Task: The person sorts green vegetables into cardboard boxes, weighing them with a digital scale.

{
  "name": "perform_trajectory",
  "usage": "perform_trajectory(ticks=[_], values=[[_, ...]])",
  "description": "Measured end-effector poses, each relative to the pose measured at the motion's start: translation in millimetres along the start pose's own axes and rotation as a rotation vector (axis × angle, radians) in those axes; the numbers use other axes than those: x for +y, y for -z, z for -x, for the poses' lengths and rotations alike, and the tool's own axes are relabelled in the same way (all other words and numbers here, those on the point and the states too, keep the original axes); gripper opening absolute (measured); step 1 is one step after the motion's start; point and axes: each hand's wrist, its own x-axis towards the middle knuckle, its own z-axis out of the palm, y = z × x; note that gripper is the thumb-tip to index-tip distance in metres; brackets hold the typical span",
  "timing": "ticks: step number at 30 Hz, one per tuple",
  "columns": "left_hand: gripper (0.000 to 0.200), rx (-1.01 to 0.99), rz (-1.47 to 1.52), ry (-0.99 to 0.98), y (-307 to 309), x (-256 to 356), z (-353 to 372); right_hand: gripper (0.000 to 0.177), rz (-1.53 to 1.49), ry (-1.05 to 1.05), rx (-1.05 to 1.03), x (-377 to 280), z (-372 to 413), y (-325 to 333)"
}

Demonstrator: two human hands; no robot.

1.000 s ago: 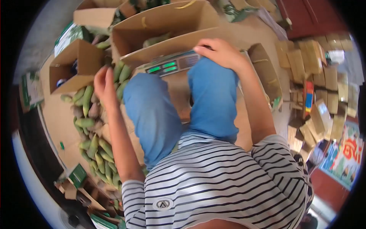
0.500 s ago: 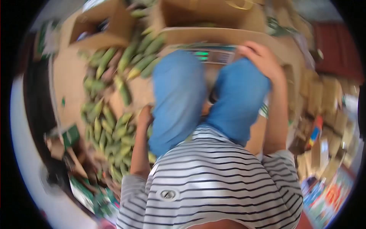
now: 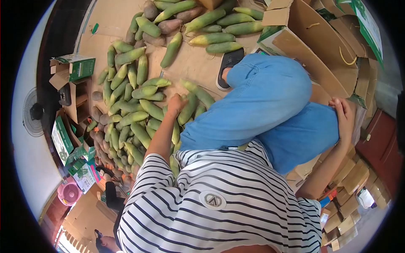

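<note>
My left hand (image 3: 176, 103) reaches down into a pile of long green radishes (image 3: 141, 107) on the floor. Its fingers are curled at the end of one green radish (image 3: 187, 110), lying beside my bent leg. My right hand (image 3: 344, 114) lies on my other knee, fingers stretched out, with nothing in it. More green radishes (image 3: 209, 39) are spread out ahead, some beside round reddish-brown roots (image 3: 170, 26). My shoe (image 3: 230, 65) is planted just short of them.
A large open cardboard box (image 3: 314, 46) stands at the right front. Smaller green-and-brown boxes (image 3: 80, 67) line the left, near a fan (image 3: 34, 111) and a pink basin (image 3: 69, 192). Another person (image 3: 110, 192) is at lower left. Stacked cartons (image 3: 354, 177) fill the lower right.
My view and body have turned left toward the radish pile. The scale display before my knees is now out of sight. My left hand has come forward among the radishes; my right stays on my knee.
</note>
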Motion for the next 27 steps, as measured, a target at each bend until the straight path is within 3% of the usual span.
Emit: perform_trajectory(ticks=[6, 9, 11, 15, 17, 20, 23, 27], values=[[0.083, -0.019, -0.228, -0.036, 1.8, 24.1, 25.8, 0.034, 0.01, -0.007, -0.024, -6.9, -4.2, -3.9], [0.088, 0.105, -0.316, -0.107, -15.0, 25.2, 26.0, 0.032, 0.031, -0.009, -0.015, -5.5, -5.1, -3.3], [0.09, 0.036, -0.357, -0.159, -15.8, 32.1, 22.8, 0.029, 0.03, -0.015, 0.019, -13.2, -2.3, -6.5], [0.09, -0.229, -0.254, -0.059, -11.2, 26.7, -14.0, 0.028, 0.047, 0.058, 0.007, -11.7, -0.6, -0.8], [0.089, -0.256, -0.277, -0.073, -10.1, 29.9, -15.4, 0.028, 0.039, 0.054, 0.012, -14.0, 1.1, -1.3], [0.09, -0.224, -0.322, -0.167, -26.6, 10.5, -30.1, 0.027, 0.027, 0.063, 0.022, -13.2, 4.1, 0.2], [0.09, -0.218, -0.306, -0.097, -14.7, 22.3, -11.7, 0.026, 0.049, 0.087, 0.023, -15.8, 7.6, 3.4], [0.089, -0.097, -0.217, -0.184, -3.1, 26.2, 3.5, 0.028, 0.095, 0.133, 0.015, -9.3, 7.5, 9.1]])
